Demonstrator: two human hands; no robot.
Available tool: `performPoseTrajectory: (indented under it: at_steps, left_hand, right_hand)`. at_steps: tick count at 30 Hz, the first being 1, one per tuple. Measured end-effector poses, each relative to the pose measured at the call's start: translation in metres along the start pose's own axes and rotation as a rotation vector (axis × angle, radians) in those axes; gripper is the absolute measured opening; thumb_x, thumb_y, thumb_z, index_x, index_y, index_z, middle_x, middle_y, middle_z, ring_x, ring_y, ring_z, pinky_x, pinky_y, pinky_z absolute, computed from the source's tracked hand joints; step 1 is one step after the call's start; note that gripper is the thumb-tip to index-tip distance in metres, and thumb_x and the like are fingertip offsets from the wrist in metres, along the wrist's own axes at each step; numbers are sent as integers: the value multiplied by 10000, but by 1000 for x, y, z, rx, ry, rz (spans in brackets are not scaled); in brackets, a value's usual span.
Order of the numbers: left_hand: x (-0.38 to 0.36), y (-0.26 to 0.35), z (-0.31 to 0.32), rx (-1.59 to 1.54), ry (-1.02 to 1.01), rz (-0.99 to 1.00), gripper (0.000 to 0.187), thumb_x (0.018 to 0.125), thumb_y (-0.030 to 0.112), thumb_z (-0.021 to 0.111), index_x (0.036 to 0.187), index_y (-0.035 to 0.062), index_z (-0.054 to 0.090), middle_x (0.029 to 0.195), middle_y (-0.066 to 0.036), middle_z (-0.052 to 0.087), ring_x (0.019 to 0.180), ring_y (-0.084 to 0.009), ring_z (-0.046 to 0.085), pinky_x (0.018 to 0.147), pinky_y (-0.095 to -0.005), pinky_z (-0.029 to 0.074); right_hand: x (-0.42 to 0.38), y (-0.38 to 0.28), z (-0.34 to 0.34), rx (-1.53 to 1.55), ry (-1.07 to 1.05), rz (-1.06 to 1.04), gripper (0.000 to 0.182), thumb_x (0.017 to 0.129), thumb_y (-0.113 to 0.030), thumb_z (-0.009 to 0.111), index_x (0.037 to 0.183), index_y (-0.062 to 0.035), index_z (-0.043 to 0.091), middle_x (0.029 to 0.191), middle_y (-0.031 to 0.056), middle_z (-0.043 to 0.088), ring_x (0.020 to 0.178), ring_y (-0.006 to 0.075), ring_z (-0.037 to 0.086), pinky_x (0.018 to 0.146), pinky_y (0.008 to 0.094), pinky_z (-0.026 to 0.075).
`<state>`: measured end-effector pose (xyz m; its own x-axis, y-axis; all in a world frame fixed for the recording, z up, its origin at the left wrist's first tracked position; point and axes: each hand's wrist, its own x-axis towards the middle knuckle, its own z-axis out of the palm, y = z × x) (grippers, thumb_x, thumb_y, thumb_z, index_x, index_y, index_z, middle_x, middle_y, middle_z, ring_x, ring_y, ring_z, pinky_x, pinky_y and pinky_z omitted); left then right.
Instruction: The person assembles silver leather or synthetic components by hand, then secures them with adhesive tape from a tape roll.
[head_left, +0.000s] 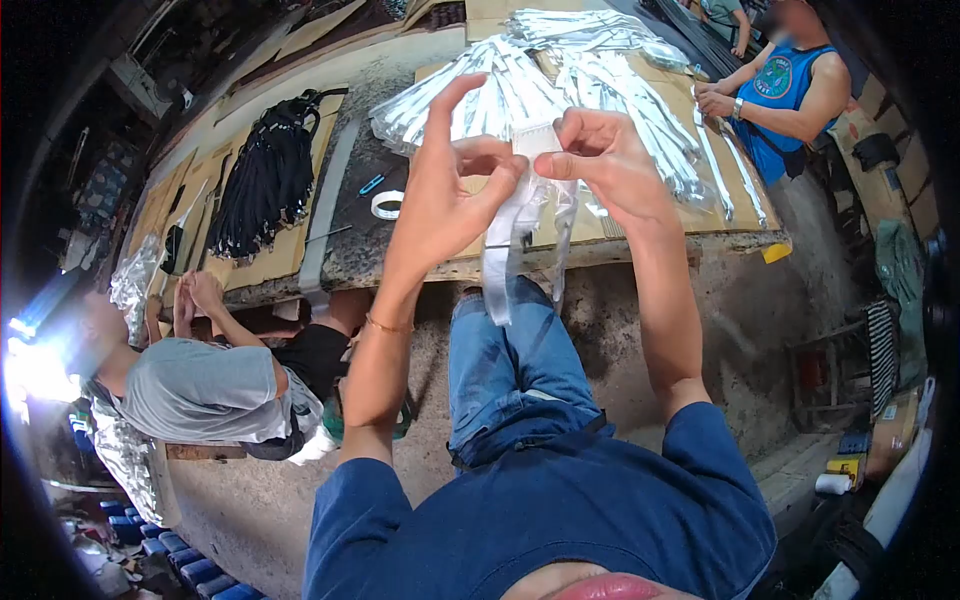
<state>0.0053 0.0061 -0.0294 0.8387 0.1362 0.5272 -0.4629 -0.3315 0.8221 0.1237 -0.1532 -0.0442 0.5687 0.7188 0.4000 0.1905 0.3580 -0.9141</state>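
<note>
Both my hands are raised in front of me at the table's near edge. Between them hangs a silvery strap in clear plastic, with a white flat piece at its top. My left hand pinches the left side of that top between thumb and a finger, its index finger sticking up. On the right side, my right hand pinches the same piece between thumb and fingers. Behind my hands lie fanned bundles of silvery wrapped straps on the table.
Black straps lie on cardboard at the left of the table. A tape roll and a blue cutter sit nearer the middle. One person sits at left; another works at right.
</note>
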Motion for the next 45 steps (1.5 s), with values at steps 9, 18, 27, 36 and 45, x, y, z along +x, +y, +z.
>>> performPoseTrajectory:
  at_steps: [9,18,27,36,45]
  left_hand:
    - [-17,-26,17,-169,336,-104,196,832,42,728,987,-67,678,850,-71,695,759,-82,617,706,-221,493]
    - [-8,-33,12,-265,190,-167,156,829,-5,699,972,-66,680,823,-51,690,717,-62,602,666,-209,477]
    - [5,-60,6,-719,-46,-237,206,821,-56,657,1024,-89,653,951,-126,697,843,-142,661,752,-255,521]
    - [17,-106,25,-500,140,-144,539,933,286,622,1320,-45,446,1204,-155,613,1085,-251,602,931,-352,464]
    - [-60,-227,22,-117,75,-536,538,898,313,629,1306,-5,482,1196,-187,638,1106,-288,618,908,-403,488]
  right_hand:
    - [-3,1,14,-94,135,-7,179,795,-77,776,921,23,699,788,20,680,716,51,590,638,191,461]
    - [4,22,-17,-139,-53,46,277,860,-192,736,1046,9,695,919,43,690,848,85,620,768,230,493]
    - [40,38,4,535,-210,-111,647,897,-411,638,1401,-62,432,1160,146,637,1123,205,597,967,328,472]
    - [117,13,-17,-95,259,-187,585,774,-66,768,1240,-40,415,845,81,635,702,109,597,646,273,505]
    - [301,242,-137,-765,269,463,348,794,-296,749,963,0,681,955,173,680,884,290,661,760,397,534]
